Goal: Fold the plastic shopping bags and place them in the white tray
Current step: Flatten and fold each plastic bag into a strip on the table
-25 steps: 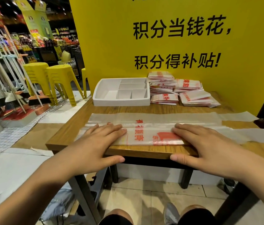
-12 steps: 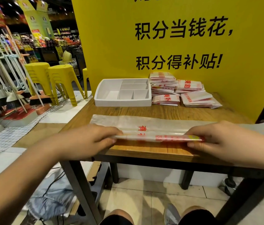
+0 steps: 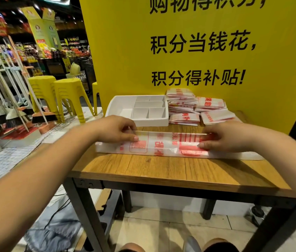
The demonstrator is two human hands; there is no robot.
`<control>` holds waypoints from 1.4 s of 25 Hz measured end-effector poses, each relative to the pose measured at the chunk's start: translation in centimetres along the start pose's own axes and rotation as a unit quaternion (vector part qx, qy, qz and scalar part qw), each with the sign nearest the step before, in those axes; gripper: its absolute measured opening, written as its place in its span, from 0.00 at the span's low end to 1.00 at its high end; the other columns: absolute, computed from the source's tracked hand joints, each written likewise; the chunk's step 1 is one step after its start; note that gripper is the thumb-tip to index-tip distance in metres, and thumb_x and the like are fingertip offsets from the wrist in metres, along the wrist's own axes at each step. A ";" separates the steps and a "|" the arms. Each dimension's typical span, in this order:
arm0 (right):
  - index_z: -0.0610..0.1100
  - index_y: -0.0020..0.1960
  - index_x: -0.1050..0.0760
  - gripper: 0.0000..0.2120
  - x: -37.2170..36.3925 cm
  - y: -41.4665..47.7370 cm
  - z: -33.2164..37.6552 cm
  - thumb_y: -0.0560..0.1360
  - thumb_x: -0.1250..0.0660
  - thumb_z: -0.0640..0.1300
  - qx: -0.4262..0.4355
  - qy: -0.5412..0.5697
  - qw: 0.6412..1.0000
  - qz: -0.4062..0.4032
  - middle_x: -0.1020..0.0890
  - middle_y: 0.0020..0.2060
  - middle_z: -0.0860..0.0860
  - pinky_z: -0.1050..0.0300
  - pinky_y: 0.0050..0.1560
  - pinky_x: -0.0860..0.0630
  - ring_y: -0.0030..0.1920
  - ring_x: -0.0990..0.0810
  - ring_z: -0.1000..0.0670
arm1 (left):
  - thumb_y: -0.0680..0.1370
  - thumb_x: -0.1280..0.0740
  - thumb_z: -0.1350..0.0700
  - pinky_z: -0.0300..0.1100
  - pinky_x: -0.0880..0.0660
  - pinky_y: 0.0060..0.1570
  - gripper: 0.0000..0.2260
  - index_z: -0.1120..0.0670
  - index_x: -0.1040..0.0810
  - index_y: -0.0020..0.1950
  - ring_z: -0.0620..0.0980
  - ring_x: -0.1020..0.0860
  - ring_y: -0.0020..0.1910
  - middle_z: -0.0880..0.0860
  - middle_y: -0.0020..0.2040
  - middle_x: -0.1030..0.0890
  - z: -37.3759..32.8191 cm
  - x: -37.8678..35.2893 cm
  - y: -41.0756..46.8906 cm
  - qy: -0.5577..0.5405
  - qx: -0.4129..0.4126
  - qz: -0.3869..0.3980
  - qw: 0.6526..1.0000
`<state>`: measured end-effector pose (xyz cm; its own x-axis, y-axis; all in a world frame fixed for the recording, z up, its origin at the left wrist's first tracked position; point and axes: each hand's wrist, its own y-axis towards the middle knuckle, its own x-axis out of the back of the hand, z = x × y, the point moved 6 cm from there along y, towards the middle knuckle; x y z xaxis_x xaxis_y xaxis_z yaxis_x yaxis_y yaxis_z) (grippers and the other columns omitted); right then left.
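Wooden table (image 3: pixel 161 168) before a yellow sign (image 3: pixel 125 51) in a shop, with a bag (image 3: pixel 163 145) held on it by both hands.

The bag, a long narrow strip of thin white plastic with red print, is laid crosswise over the middle of the table, just in front of the tray (image 3: pixel 152 122). Its far edge is pinched near the left end by the left hand (image 3: pixel 114 130), thumb against curled fingers, and near the right end by the right hand (image 3: pixel 229 137) in the same way. The tray, white and divided into one large compartment and several small ones, is set at the back of the table by the sign; only its white floor is seen in the compartments. Folded bags (image 3: pixel 181 106) are piled on the table just beside the tray's right wall, outside it. Yellow stools (image 3: pixel 70 93) are seen on the floor to the left.
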<state>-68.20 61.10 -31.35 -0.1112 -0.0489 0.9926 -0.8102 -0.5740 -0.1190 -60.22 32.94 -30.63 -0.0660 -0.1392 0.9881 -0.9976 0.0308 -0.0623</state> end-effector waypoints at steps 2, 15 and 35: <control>0.58 0.63 0.29 0.21 -0.8 -0.2 -0.3 0.75 0.38 0.68 -0.007 0.003 0.999 -0.041 0.21 0.57 0.55 0.51 0.54 0.24 0.53 0.23 0.51 | 0.80 0.35 0.43 0.47 0.25 0.59 0.16 0.45 0.25 0.66 0.47 0.24 0.58 0.47 0.59 0.22 0.4 -1.6 -0.4 -0.003 -0.002 -0.062 0.998; 0.59 0.81 0.54 0.27 -5.6 0.9 5.7 0.83 0.57 0.61 0.050 0.078 0.995 -0.038 0.53 0.81 0.54 0.48 0.78 0.59 0.80 0.55 0.53 | 0.85 0.56 0.41 0.53 0.65 0.77 0.24 0.39 0.55 0.81 0.46 0.61 0.80 0.45 0.82 0.58 -2.3 -7.0 -0.5 0.009 0.037 0.000 0.999; 0.64 0.79 0.58 0.43 -6.5 -2.6 -3.2 0.66 0.66 0.76 -0.034 0.085 0.996 0.009 0.59 0.80 0.57 0.51 0.79 0.61 0.79 0.62 0.57 | 0.64 0.67 0.22 0.53 0.64 0.77 0.41 0.31 0.62 0.77 0.45 0.64 0.79 0.44 0.80 0.63 2.4 -6.9 -4.7 0.004 0.115 0.033 0.993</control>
<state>-67.24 65.56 -37.60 -0.2172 0.0842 0.9725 -0.8437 -0.5172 -0.1437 -55.17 31.41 -37.44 -0.1315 -0.1360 0.9820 -0.9700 -0.1867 -0.1557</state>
